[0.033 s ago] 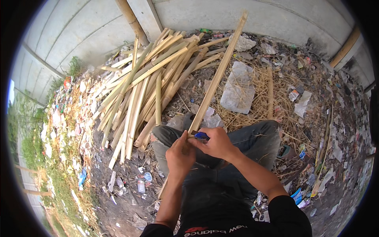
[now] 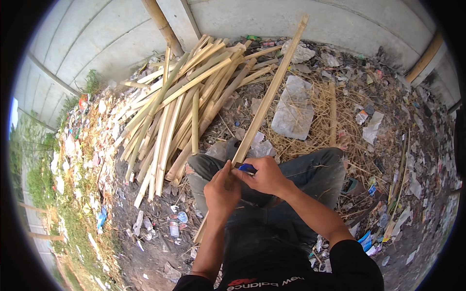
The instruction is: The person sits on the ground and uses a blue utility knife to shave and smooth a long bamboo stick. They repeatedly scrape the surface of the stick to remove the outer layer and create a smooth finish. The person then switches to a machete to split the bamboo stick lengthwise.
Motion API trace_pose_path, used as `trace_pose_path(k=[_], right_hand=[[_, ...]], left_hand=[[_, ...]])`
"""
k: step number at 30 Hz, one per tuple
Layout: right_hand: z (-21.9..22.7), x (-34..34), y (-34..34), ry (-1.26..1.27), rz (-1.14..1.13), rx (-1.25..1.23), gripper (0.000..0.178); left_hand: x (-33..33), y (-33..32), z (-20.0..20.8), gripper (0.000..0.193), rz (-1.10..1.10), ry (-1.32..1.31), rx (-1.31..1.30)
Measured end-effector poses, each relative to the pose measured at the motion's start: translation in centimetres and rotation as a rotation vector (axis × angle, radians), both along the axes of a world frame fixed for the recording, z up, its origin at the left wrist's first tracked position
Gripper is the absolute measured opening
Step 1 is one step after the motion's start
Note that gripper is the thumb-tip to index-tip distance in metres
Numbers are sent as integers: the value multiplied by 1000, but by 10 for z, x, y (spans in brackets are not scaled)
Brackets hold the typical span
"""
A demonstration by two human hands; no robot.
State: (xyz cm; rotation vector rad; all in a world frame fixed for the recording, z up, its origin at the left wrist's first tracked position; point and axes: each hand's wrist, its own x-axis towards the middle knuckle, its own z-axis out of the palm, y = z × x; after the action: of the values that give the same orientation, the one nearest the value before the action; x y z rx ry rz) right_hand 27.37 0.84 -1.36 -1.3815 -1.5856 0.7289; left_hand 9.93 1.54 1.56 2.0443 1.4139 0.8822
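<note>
A long split bamboo strip (image 2: pixel 270 94) slants from my lap up and away to the right. Its far end is raised toward the wall, and its near end shows beside my left forearm. My left hand (image 2: pixel 222 191) is closed round the strip just above my lap. Close against it, my right hand (image 2: pixel 264 177) grips a blue-handled knife (image 2: pixel 247 168). The short dark blade lies at the strip near my left fingertips; how deep it sits cannot be seen. Both hands are over my crossed legs (image 2: pixel 310 169), in dark worn trousers.
A heap of split bamboo strips (image 2: pixel 194 97) lies ahead to the left, against the concrete wall (image 2: pixel 315 22). A pale flat block (image 2: pixel 293 107) rests on dry straw (image 2: pixel 318 138) ahead. Litter and scraps cover the ground around me; green plants (image 2: pixel 41 179) grow at far left.
The bamboo strip has shifted very slightly to the right at its far end. Both hands stay nearly in place, still gripping.
</note>
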Motion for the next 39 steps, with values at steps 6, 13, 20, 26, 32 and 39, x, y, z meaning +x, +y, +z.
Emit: trace_pose_path(k=[6, 13, 20, 26, 32, 39], right_hand=[[8, 25, 11, 266, 363, -103, 18], [-12, 39, 0, 485, 215, -136, 21], [13, 36, -4, -28, -217, -129, 40], [18, 24, 0, -127, -139, -278, 54], [6, 19, 6, -115, -141, -278, 58], [1, 7, -1, -101, -94, -241, 61]], left_hand=[[-6, -3, -6, 49, -91, -170, -45], [-10, 6, -8, 50, -64, -124, -34], [-11, 8, -3, 48, 18, -57, 20], [-4, 3, 2, 49, 19, -39, 2], [-5, 3, 0, 45, -25, -47, 30], [-2, -1, -1, 45, -8, -115, -36]])
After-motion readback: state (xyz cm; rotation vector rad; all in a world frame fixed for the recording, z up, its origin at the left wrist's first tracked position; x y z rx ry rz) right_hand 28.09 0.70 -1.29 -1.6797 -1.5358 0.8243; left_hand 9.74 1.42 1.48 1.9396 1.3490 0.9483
